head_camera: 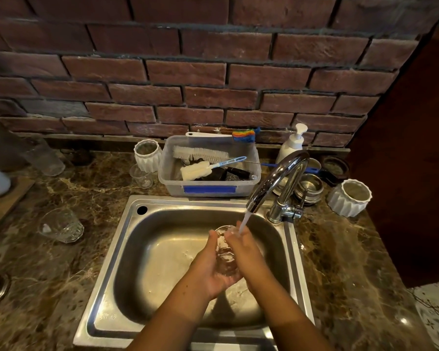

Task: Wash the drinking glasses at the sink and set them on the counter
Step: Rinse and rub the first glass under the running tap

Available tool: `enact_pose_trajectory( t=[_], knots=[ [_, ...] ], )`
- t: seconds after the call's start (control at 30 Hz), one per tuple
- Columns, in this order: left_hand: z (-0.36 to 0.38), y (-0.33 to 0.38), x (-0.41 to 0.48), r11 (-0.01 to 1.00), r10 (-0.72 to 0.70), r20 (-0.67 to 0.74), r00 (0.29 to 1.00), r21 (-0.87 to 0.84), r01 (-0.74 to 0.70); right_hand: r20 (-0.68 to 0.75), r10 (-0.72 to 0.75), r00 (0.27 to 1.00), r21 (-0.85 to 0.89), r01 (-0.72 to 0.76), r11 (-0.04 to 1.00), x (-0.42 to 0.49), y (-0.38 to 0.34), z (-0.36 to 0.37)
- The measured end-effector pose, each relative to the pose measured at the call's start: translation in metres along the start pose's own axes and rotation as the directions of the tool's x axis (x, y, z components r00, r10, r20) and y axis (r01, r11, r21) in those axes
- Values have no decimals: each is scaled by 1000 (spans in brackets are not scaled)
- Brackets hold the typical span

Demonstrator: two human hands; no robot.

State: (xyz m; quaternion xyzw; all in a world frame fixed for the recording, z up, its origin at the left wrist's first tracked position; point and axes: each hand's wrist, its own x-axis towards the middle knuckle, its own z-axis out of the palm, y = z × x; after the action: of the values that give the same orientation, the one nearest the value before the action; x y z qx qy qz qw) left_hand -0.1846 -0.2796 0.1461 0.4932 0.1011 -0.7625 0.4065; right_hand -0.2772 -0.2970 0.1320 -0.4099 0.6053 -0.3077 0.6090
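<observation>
Over the steel sink [104, 287] the person holds a clear drinking glass [224, 252] in both hands, tilted with its mouth towards the far side and up under the tap [276, 178]. A thin stream of water [244, 221] runs from the spout and lands at the glass's rim, right where the fingers meet. The left hand [209, 271] cups the glass from below and from the left, its grip curled round the body and base. The right hand [247, 257] lies along the right side, its grip closed on the glass too, with fingertips up at the rim in the water.

On the brown marbled tabletop [61, 287] to the left of the sink stands a faceted tumbler [61, 225], well apart from the basin. Farther back there is a small glass [142, 177] just beside a white ribbed cup [147, 155], and a tall glass [45, 158] towards the far left, blurred.

Behind the sink sits a clear plastic tub [209, 188] with a blue strip on its near wall – in it lie a white bottle brush [200, 153] and a sponge wand [195, 171] with a blue handle. A rainbow-coloured brush [243, 135] rests across the tub's far edge. To the right of the tub stands a white pump bottle [290, 145], then some stacked metal bowls [308, 187] behind the tap, and a second ribbed cup [349, 197] at the far right. A dark red brick wall [188, 72] backs it all.
</observation>
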Motion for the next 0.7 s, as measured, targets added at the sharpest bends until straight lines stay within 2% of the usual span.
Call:
enact_pose_trajectory(
  t=[0.1,0.2,0.37,0.7],
  knots=[
    [-7,-8,0,1000,-24,-35,999,10,25,0,111,994,138,-110,984,-4,15,-3],
    [-17,-15,0,998,-65,-27,998,-8,64,-29,139,990,230,-129,965,-8,28,-6],
    [-31,-23,-3,993,-117,-12,993,25,117,-76,200,977,268,-174,948,-15,39,-11],
    [-37,-27,-7,995,-85,3,996,58,85,-49,212,976,307,-187,933,-23,45,-12]
  ],
)
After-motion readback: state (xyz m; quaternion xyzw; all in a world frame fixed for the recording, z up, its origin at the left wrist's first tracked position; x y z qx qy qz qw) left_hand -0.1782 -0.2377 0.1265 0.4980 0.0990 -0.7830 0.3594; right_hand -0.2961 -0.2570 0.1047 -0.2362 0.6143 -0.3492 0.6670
